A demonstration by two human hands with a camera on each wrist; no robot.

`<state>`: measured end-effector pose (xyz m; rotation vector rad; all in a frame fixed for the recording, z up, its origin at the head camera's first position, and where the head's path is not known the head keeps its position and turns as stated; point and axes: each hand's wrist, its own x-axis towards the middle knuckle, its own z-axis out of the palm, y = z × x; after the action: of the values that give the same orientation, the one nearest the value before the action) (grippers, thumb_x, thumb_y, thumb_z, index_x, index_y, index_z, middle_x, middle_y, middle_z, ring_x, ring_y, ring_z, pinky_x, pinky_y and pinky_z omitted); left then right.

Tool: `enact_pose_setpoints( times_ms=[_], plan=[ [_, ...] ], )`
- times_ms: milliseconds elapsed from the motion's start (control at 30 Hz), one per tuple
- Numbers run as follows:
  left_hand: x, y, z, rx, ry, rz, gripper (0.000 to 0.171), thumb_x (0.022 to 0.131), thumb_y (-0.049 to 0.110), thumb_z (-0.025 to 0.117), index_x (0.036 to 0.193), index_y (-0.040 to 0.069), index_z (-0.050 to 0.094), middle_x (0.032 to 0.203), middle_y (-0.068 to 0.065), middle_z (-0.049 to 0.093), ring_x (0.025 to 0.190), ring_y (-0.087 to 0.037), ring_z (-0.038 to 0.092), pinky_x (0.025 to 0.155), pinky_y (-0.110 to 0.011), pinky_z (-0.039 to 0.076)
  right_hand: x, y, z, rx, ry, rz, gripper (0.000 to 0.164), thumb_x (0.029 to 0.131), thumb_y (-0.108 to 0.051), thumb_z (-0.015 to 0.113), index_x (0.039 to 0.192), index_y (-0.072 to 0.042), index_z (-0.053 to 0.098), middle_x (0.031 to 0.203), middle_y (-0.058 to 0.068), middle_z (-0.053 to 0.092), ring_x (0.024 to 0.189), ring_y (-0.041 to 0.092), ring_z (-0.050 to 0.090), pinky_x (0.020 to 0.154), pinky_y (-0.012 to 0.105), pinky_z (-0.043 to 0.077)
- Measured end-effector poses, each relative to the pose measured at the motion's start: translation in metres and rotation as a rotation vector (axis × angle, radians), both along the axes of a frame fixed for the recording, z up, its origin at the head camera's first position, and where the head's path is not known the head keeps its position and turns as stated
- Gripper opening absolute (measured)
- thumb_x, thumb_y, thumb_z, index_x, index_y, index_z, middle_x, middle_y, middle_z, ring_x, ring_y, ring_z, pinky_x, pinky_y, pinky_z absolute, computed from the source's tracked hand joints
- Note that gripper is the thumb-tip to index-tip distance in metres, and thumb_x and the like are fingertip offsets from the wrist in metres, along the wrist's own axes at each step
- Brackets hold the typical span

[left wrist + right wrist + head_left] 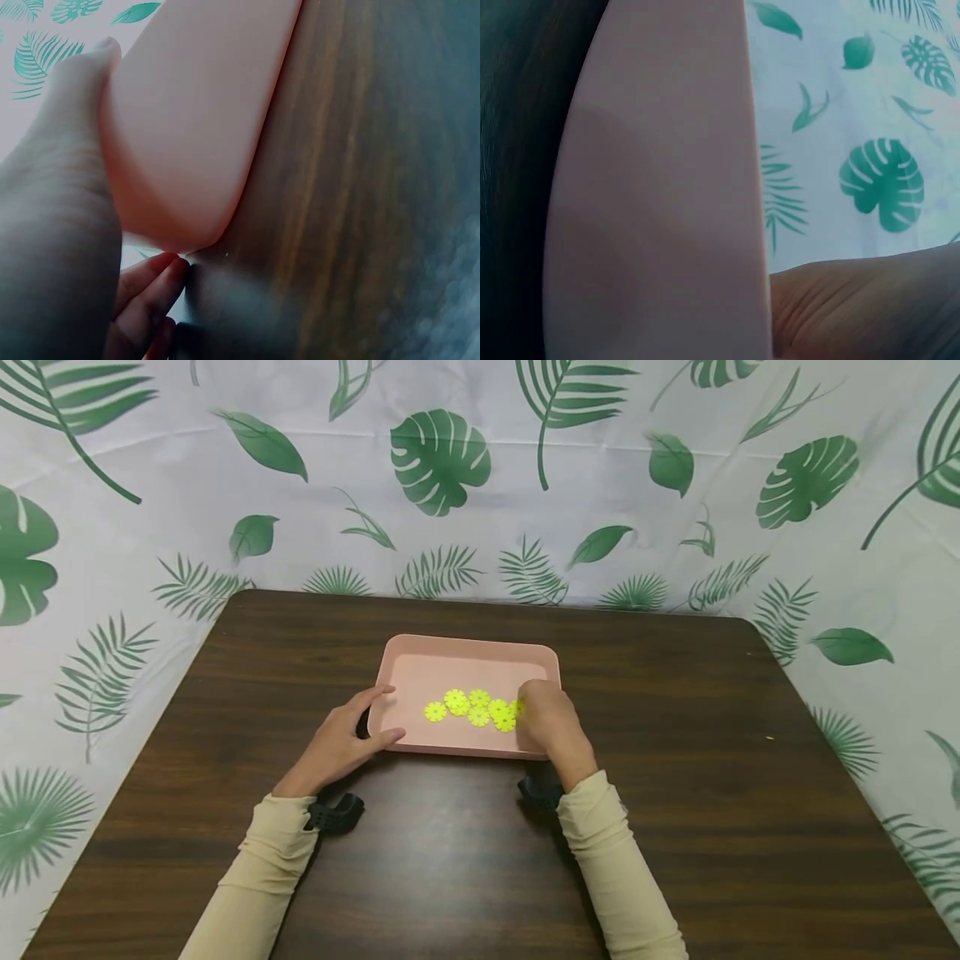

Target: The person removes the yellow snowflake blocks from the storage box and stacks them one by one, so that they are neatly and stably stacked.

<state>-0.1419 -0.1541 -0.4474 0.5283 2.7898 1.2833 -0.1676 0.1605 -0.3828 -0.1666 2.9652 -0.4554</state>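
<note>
On the table stands a shallow pink tray (465, 647). Several bright yellow-green notched discs (478, 717) lie in a loose overlapping row across its floor. The left hand (337, 739) grips the tray's left end, its thumb and a finger reaching over the rim. In the left wrist view that thumb (109, 56) lies along the tray wall (187, 127), with other fingertips low at the corner. Inside the tray's right end, the right hand (551, 718) bends down beside the rightmost discs. Its fingertips are hidden, so I cannot tell whether it holds a disc.
A dark wood-grain table (712, 760) surrounds the tray. Behind it hangs a white cloth (510, 518) printed with green leaves. Black bands (336, 814) sit on both wrists, below light sleeves (622, 868). The tray's outer wall (660, 180) fills much of the right wrist view.
</note>
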Motion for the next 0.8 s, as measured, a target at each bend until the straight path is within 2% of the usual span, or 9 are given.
enact_pose_setpoints(
  times_ms=[100, 233, 333, 533, 800],
  plan=[
    [0.001, 0.0, 0.001, -0.01, 0.004, 0.005, 0.073, 0.094, 0.046, 0.074, 0.156, 0.018, 0.046, 0.16, -0.015, 0.043, 0.143, -0.04, 0.043, 0.115, -0.065, 0.032, -0.001, 0.001, -0.003, -0.061, 0.019, 0.02, 0.006, 0.087, 0.005, 0.067, 0.088, 0.0, 0.072, 0.069, 0.005, 0.043, 0.065, 0.023, 0.043, 0.062, 0.034, 0.039],
    [0.004, 0.0, 0.001, -0.027, 0.006, 0.018, 0.073, 0.094, 0.048, 0.074, 0.155, 0.018, 0.046, 0.16, -0.015, 0.044, 0.142, -0.041, 0.044, 0.114, -0.067, 0.031, -0.002, 0.003, -0.005, -0.084, 0.003, 0.029, 0.005, 0.089, 0.001, 0.069, 0.085, 0.0, 0.072, 0.072, 0.005, 0.047, 0.065, 0.022, 0.044, 0.062, 0.034, 0.038],
    [0.006, 0.0, 0.001, -0.037, 0.008, 0.028, 0.073, 0.094, 0.048, 0.073, 0.155, 0.018, 0.046, 0.16, -0.015, 0.044, 0.142, -0.042, 0.044, 0.114, -0.068, 0.03, -0.002, 0.004, -0.006, -0.104, -0.012, 0.032, 0.006, 0.09, -0.001, 0.071, 0.094, 0.003, 0.074, 0.081, 0.009, 0.057, 0.072, 0.025, 0.049, 0.067, 0.035, 0.042],
    [0.01, -0.002, 0.002, -0.032, -0.004, 0.041, 0.073, 0.095, 0.047, 0.073, 0.155, 0.017, 0.046, 0.161, -0.016, 0.042, 0.144, -0.041, 0.043, 0.115, -0.067, 0.031, -0.005, 0.004, -0.008, -0.147, -0.013, 0.081, 0.032, 0.09, -0.003, 0.074, 0.12, 0.004, 0.067, 0.1, 0.014, 0.065, 0.087, 0.028, 0.056, 0.081, 0.041, 0.051],
    [0.014, -0.002, 0.001, -0.03, -0.012, 0.049, 0.074, 0.095, 0.048, 0.072, 0.156, 0.017, 0.044, 0.162, -0.017, 0.04, 0.145, -0.041, 0.041, 0.115, -0.068, 0.031, -0.012, 0.006, -0.017, -0.242, 0.026, 0.185, 0.036, 0.092, -0.006, 0.075, 0.128, -0.001, 0.072, 0.094, 0.012, 0.069, 0.079, 0.023, 0.059, 0.073, 0.034, 0.051]
  ],
)
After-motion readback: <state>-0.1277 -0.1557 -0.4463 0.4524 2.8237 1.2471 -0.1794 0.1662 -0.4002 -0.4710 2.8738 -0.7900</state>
